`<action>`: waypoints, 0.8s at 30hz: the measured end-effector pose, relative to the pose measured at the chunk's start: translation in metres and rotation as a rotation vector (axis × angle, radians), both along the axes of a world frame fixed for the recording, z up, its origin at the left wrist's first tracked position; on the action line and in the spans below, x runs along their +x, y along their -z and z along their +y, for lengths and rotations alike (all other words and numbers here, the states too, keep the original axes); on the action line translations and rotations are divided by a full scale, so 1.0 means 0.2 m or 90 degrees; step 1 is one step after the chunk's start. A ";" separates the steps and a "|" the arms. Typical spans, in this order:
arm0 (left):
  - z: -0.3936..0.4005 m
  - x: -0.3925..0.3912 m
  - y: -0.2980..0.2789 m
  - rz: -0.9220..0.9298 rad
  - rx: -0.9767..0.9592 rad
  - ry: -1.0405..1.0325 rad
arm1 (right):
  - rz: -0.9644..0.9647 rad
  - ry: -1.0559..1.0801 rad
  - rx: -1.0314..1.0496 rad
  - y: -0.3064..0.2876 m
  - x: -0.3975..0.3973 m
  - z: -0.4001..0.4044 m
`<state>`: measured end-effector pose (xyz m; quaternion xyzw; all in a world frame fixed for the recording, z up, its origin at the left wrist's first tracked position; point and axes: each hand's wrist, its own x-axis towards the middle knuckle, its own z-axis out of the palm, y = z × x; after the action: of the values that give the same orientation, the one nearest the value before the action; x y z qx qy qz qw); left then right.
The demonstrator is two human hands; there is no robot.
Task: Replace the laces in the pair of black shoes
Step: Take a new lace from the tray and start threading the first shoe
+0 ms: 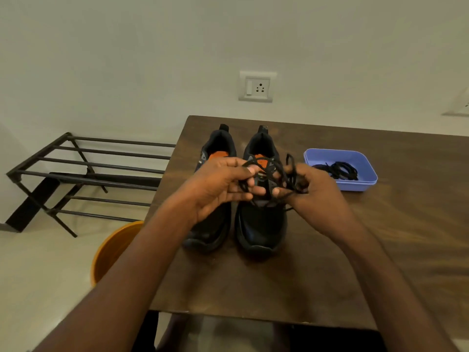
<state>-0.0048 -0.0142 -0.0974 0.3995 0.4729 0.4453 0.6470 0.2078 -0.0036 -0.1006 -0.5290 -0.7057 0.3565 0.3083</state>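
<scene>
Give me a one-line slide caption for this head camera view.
Both hands, left and right, work a black lace above two black shoes on a brown wooden table.

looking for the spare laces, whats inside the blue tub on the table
The blue tub holds a loose bundle of black laces. The right hand covers the tub's near-left corner, so anything there is hidden.

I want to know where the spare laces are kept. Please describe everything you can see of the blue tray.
The blue tray is a shallow rectangular container, plastic by its look, with rounded corners and a thin rim. It sits flat on the wooden table, to the right of the black shoes. A loose bundle of black laces lies inside. Neither hand touches it.
</scene>
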 end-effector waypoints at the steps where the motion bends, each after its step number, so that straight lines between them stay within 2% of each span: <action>1: -0.01 -0.04 -0.02 -0.005 -0.007 -0.026 | -0.015 -0.013 -0.018 -0.02 -0.03 -0.01; 7: -0.06 -0.36 -0.11 0.005 -0.012 -0.080 | 0.075 -0.059 -0.061 -0.12 -0.42 -0.10; 9: -0.06 -0.52 -0.15 0.112 -0.010 -0.093 | 0.081 -0.079 -0.063 -0.09 -0.62 -0.08; 13: -0.18 -0.91 -0.11 0.441 -0.050 -0.120 | 0.034 -0.121 -0.058 -0.04 -1.07 -0.10; 16: -0.36 -1.18 0.07 0.510 -0.093 -0.206 | -0.052 -0.188 -0.073 0.02 -1.39 -0.17; 20: -0.53 -1.36 0.41 0.417 -0.165 -0.281 | -0.273 -0.281 -0.057 0.21 -1.71 -0.22; 22: -0.55 -1.40 0.55 0.403 -0.189 -0.281 | -0.363 -0.322 -0.044 0.31 -1.80 -0.23; 24: -0.55 -1.43 0.68 0.444 -0.212 -0.237 | -0.430 -0.363 -0.036 0.39 -1.87 -0.25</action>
<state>-0.2916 -0.1239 -0.2343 0.3241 0.7929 0.3101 0.4125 -0.1657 -0.0531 -0.1795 -0.4080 -0.8747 0.2532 -0.0650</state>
